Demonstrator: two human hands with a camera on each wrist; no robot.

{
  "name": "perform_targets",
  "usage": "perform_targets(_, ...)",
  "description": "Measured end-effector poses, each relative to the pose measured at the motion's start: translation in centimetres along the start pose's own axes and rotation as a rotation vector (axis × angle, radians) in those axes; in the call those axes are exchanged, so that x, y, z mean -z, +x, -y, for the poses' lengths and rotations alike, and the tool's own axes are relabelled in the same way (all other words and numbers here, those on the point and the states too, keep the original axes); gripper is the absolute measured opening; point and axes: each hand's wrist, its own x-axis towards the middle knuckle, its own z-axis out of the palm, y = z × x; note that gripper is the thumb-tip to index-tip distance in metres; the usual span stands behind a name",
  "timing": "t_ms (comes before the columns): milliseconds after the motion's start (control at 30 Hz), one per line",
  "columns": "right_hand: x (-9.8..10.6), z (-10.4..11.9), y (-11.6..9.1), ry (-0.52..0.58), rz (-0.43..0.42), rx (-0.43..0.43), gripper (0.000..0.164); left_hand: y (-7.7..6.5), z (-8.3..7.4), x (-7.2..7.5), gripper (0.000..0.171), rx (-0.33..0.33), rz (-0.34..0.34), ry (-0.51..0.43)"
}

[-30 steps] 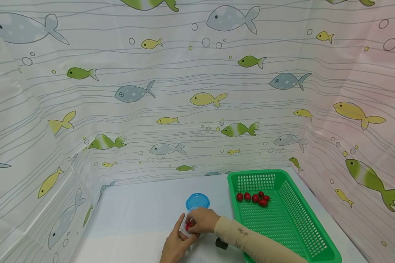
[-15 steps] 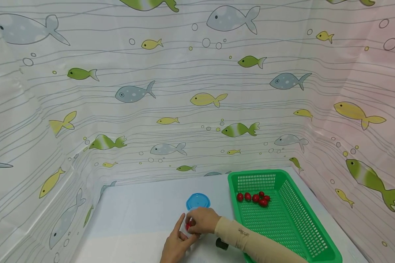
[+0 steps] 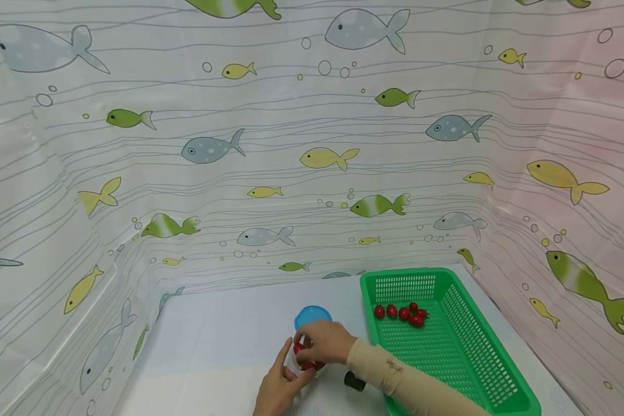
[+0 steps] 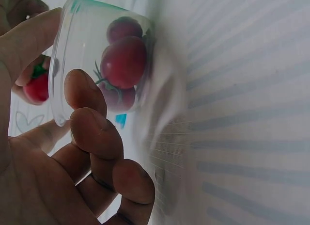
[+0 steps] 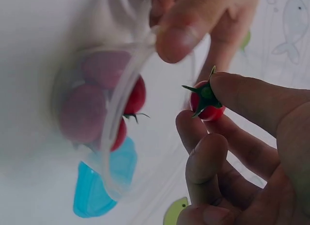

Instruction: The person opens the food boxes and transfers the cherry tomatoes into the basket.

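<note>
My left hand [image 3: 281, 384] holds a clear plastic tub [image 4: 87, 28] by its rim, thumb and forefinger on opposite sides. Inside the tub lie several cherry tomatoes [image 4: 123, 62], some with green stems. Over the tub's mouth, my right hand [image 3: 329, 341] pinches one cherry tomato [image 5: 213, 113] between thumb and fingers, its green calyx showing in the right wrist view. In the head view the hands partly hide the tub.
A blue lid [image 3: 308, 315] lies on the white table [image 3: 213, 329] just behind the tub. To the right stands a green plastic basket [image 3: 411, 352] with several cherry tomatoes [image 3: 416, 320] near its far left corner. A fish-patterned curtain surrounds the table.
My right hand has risen slightly and shifted right, exposing more of the tub and the tomatoes in it. The left hand has stayed in place.
</note>
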Motion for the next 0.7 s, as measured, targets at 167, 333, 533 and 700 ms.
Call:
perform_targets(167,1.2,0.1,-0.3,-0.009,-0.037,0.027,0.025,0.0,0.0,0.0,0.093,0.005,-0.006,0.012)
perform_targets(333,1.9,-0.2,-0.5,-0.001,-0.063,0.018,0.026,0.1,-0.1,-0.1,0.094,0.014,-0.004,0.018)
perform_targets(533,2.6,-1.0,-1.0,0.028,-0.094,0.029,0.022,-0.1,-0.4,-0.1,0.095,0.019,0.001,0.017)
perform_targets(700,3.8,-1.6,-1.6,0.028,-0.112,0.029,0.025,-0.2,-0.5,0.0,0.096,0.022,0.000,0.018)
